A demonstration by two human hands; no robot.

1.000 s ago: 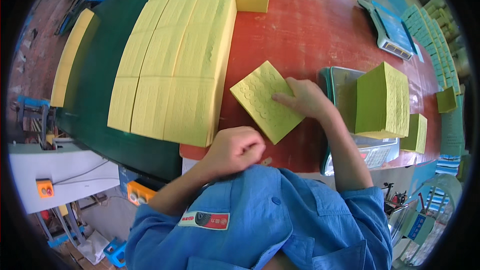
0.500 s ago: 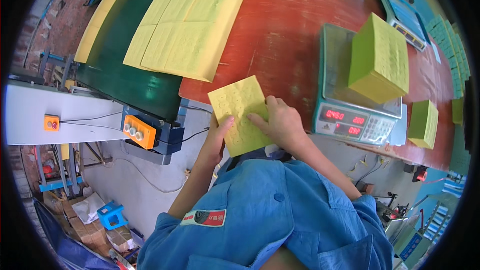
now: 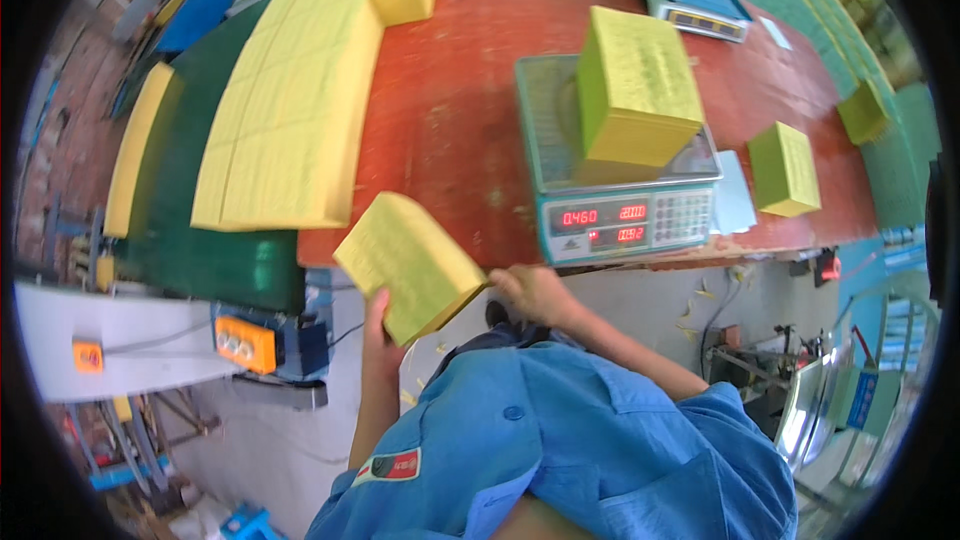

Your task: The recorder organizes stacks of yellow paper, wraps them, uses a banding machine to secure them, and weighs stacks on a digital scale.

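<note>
Both hands grip one yellow paper stack, tilted and lifted off the edge of the red table: my left hand grasps its lower corner from beneath, my right hand grasps its right corner. Just beyond my right hand stands a weighing scale carrying a taller yellow-green block. Beyond my left hand lies a broad sheet of yellow stacks.

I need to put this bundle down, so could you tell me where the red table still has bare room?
The red table is bare between the yellow sheet rows and the scale, right down to the front edge. It is crowded on the scale, under a yellow stack, and along the far right.
</note>
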